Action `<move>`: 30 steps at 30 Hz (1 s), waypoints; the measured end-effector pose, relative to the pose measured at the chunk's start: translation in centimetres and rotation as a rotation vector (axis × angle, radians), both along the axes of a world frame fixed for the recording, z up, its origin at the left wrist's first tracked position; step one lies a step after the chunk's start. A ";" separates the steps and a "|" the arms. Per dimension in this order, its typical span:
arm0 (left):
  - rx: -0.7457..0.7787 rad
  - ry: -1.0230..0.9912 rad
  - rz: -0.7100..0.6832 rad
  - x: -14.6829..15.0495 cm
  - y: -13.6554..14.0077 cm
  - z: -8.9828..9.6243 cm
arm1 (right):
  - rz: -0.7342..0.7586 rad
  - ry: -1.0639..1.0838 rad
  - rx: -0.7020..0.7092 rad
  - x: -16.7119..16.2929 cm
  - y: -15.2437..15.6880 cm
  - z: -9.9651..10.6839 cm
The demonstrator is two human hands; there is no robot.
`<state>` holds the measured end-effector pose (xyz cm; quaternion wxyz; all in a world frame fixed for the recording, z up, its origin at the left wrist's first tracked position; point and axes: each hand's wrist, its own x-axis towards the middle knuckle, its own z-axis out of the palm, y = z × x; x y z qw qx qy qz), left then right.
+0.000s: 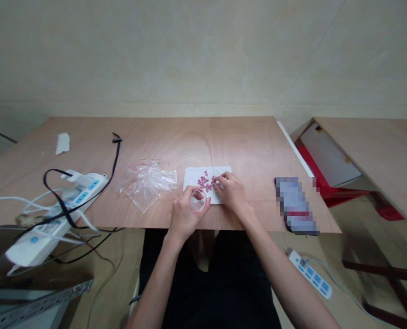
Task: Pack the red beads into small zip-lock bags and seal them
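Note:
My left hand (186, 212) is closed around a small clear plastic cup (198, 201), its round mouth facing up toward me. The cup sits over the near edge of a white sheet (191, 174) on the table. Scattered across that sheet are several small pink pellets (203, 183), like beads or pills. My right hand (231, 191) rests at the sheet's right side, thumb and fingertips pinched together at the right edge of the pellets. Whatever is between those fingertips is too small to make out.
Crumpled clear zip bags (150, 180) lie left of the sheet. Farther left are a white power strip (83, 196) with tangled cables and a scrap of white paper (62, 143). A phone (297, 205) lies near the table's right edge. Another power strip (309, 274) is below.

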<state>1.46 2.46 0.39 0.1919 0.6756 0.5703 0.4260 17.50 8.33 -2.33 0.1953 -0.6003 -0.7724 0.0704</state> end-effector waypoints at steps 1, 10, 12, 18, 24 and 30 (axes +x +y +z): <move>-0.002 -0.001 0.000 0.0 0.0 0.0 | -0.005 -0.002 -0.008 -0.1 0.1 0.0; -0.039 -0.017 0.008 -0.2 0.0 0.1 | 0.008 0.011 -0.099 -0.5 1.4 0.6; -0.038 -0.016 0.009 -0.2 0.0 0.1 | 0.011 0.027 -0.105 -0.4 1.5 1.1; -0.055 -0.010 0.019 -0.2 0.1 -0.1 | 0.113 0.270 -0.042 -0.3 -1.4 4.7; -0.078 -0.075 -0.037 0.3 0.2 0.2 | 0.434 0.334 0.027 -1.4 -4.0 6.6; -0.077 -0.089 -0.029 0.3 0.1 0.2 | 0.341 0.384 0.022 -1.8 -3.8 6.6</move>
